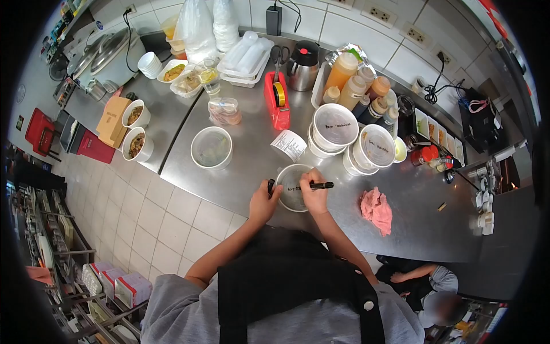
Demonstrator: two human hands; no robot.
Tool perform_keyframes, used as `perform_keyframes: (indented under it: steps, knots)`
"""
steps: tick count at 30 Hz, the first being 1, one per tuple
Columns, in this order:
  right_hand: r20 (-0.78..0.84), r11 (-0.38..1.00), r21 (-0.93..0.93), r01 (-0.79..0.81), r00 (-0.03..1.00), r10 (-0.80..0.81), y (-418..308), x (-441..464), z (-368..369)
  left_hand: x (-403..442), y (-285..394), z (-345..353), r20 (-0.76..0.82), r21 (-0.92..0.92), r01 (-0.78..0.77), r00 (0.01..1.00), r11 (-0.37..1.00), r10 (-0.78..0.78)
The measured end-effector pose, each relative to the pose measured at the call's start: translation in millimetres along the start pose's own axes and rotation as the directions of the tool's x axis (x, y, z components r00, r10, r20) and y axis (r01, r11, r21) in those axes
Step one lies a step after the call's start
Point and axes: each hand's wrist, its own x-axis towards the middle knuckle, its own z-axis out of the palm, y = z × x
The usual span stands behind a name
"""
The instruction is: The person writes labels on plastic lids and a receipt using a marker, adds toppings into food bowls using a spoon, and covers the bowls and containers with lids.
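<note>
My right hand (pixel 314 193) is closed round a black marker (pixel 323 185), held over the lid of a round white tub (pixel 293 202). Dark handwriting shows on that lid, partly covered by the hand. At the tub's left side, my left hand (pixel 264 203) grips a small black marker cap (pixel 270 184), its fingers close to the rim. Another lidded tub (pixel 211 148) stands to the left, with no writing visible on it. A printed paper label (pixel 288 145) lies just behind the tub in front of me. To the right, stacked tubs (pixel 335 126) carry handwritten lids.
A pink cloth (pixel 376 211) lies on the steel counter (pixel 424 200). Behind are a red tape dispenser (pixel 276 103), a steel jug (pixel 303 71) and sauce bottles (pixel 342 71). Two food cups (pixel 136 144) sit at the left. Another person (pixel 438 284) is low at the right.
</note>
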Motion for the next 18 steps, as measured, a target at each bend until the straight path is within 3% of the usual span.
perform_keyframes:
  steps: [2,3,6,11,18]
  knots:
    - [-0.077,0.995,0.089,-0.047,0.996,0.054,10.8,0.4,-3.5,1.2,-1.4,1.6,0.001,0.009,0.0,1.0,1.0,0.0]
    - [-0.06,0.998,0.029,-0.054,0.997,0.056,7.9,-1.2,-35.6,-11.0,7.9,26.0,0.026,-0.046,0.018,1.0,0.999,-0.016]
    - [0.013,0.994,0.069,-0.081,0.997,0.08,-3.7,0.5,-23.1,-6.7,0.5,11.5,0.008,-0.004,-0.009,1.0,1.0,0.009]
    - [0.06,0.999,-0.038,0.006,0.998,-0.004,-5.0,4.7,-25.4,-4.4,1.0,16.6,0.019,-0.012,-0.003,1.0,1.0,0.003]
    - [0.036,0.999,-0.038,0.025,0.999,-0.023,-4.8,4.6,-22.9,-3.8,-0.3,16.7,-0.004,-0.018,-0.003,1.0,1.0,0.003]
